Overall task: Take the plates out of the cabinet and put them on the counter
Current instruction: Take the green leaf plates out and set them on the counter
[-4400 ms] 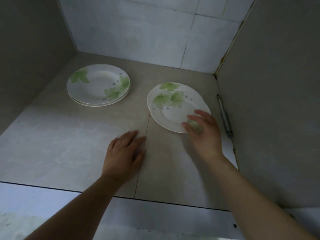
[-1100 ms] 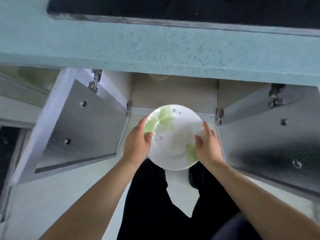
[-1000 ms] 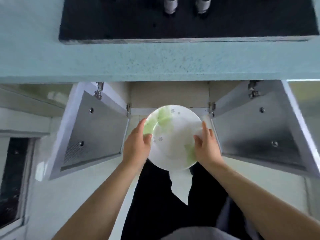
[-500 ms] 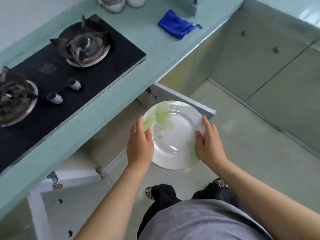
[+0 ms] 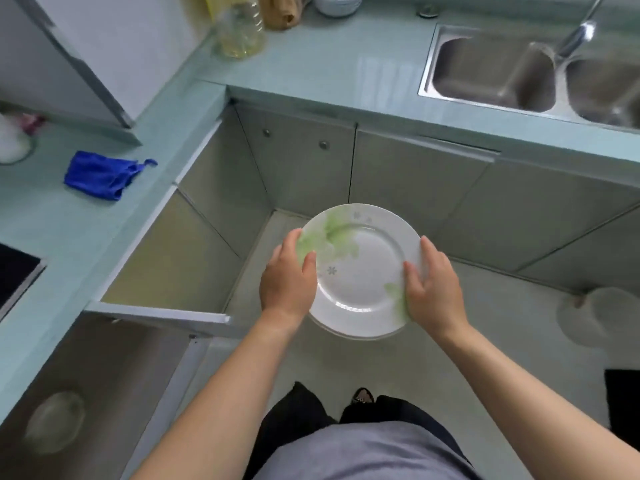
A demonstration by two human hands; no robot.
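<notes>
Plate (image 5: 363, 282) held level, clear of the bench (image 5: 329, 64). Left grip (image 5: 287, 278) clamped on its left rim, right grip (image 5: 434, 292) clamped on its right rim.

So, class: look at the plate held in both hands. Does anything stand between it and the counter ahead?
Nothing visible does. The plate, gripped by left hand and right hand over the floor, faces bare counter between the oil bottle and the sink; the blue cloth lies off left.
</notes>
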